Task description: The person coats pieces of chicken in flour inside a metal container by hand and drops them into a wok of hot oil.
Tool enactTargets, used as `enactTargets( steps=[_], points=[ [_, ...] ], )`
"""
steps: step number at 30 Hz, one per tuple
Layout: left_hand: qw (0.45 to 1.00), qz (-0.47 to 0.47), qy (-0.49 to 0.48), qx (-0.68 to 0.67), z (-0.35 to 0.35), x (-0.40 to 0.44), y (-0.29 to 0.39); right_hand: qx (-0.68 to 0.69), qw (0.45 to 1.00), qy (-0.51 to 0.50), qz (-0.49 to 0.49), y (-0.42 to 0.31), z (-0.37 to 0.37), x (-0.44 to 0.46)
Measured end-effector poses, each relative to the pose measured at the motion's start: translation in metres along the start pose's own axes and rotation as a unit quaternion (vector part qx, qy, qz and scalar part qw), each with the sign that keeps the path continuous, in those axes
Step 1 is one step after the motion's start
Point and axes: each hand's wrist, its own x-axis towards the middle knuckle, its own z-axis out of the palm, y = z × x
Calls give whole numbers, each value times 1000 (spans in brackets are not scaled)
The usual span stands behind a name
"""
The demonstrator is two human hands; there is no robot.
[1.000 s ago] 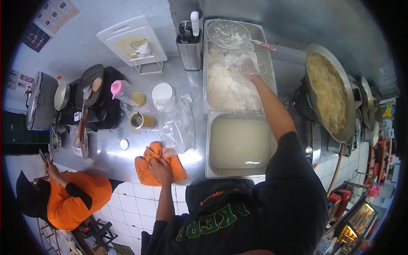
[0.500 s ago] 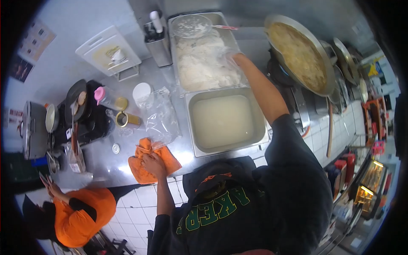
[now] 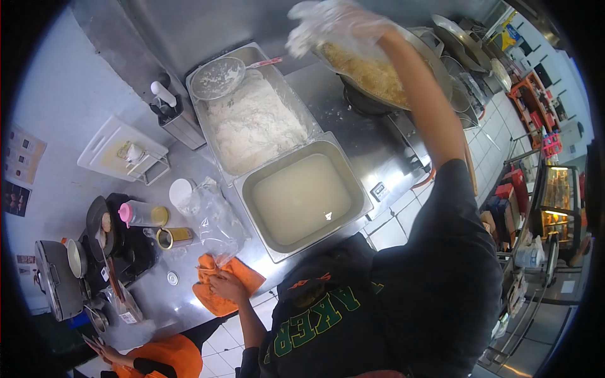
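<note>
My left hand (image 3: 228, 287) rests on a bunched orange cloth (image 3: 214, 301) at the front edge of the steel counter, its fingers bent into the fabric. Over the near-left rim of a large wok (image 3: 378, 79) of bubbling oil is my right hand (image 3: 340, 26), in a clear plastic glove white with flour. Motion smears its fingers, so whether they hold anything is unclear. A deep steel pan of flour (image 3: 252, 120) has a round strainer (image 3: 218, 78) lying across its far corner. Touching it, nearer my body, stands a pan of cloudy whitish liquid (image 3: 301, 198).
Left of the pans lie a clear plastic bag (image 3: 217, 220), a pink-capped bottle (image 3: 144, 214) and an open tin (image 3: 173, 237). Farther left are a frying pan (image 3: 104, 230) and a cutting board (image 3: 116, 148). A co-worker in an orange shirt (image 3: 167, 358) stands at the lower left.
My right hand has lifted out of the flour and swung right to above the wok. The view has turned and shifted. My left hand stays on the orange cloth.
</note>
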Motion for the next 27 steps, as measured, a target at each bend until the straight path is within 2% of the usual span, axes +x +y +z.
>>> enactTargets(
  steps=[4, 9, 11, 12, 13, 15, 17, 19, 21, 23, 26, 27],
  points=[
    [1000, -7, -22, 15, 2, 2, -2, -176, 981, 68, 44, 127, -71, 39],
    [1000, 10, 10, 1, 5, 1, -2, -334, 933, 42, 127, 298, -98, 78],
    [1000, -2, 9, 0, 5, 2, 0, -357, 922, 20, 146, 340, -94, 88],
    [999, -36, -37, 3, -1, 4, 5, -367, 918, 10, 153, 358, -92, 94],
    [998, -43, -36, 3, 4, 4, 7, -375, 914, 1, 155, 368, -90, 100],
    [1000, -2, 4, 5, 11, 3, -5, -390, 908, -11, 154, 385, -89, 114],
    [999, -31, -41, 1, 7, 5, -4, -400, 907, -12, 135, 397, -98, 130],
    [1000, -17, -12, 7, 3, 5, 4, -408, 911, 18, 50, 394, -119, 149],
    [1000, -9, -1, 13, 8, 6, 1, -403, 908, 68, -92, 384, -138, 170],
    [1000, -12, -3, -17, -9, 9, 17, -382, 919, 87, -38, 293, -133, 165],
    [1000, -6, -22, 1, -4, 9, 11, -314, 944, 59, -88, 138, -81, 165],
    [1000, -15, 0, 10, -6, 10, 17, -292, 949, 35, -114, 93, -59, 164]
  ],
)
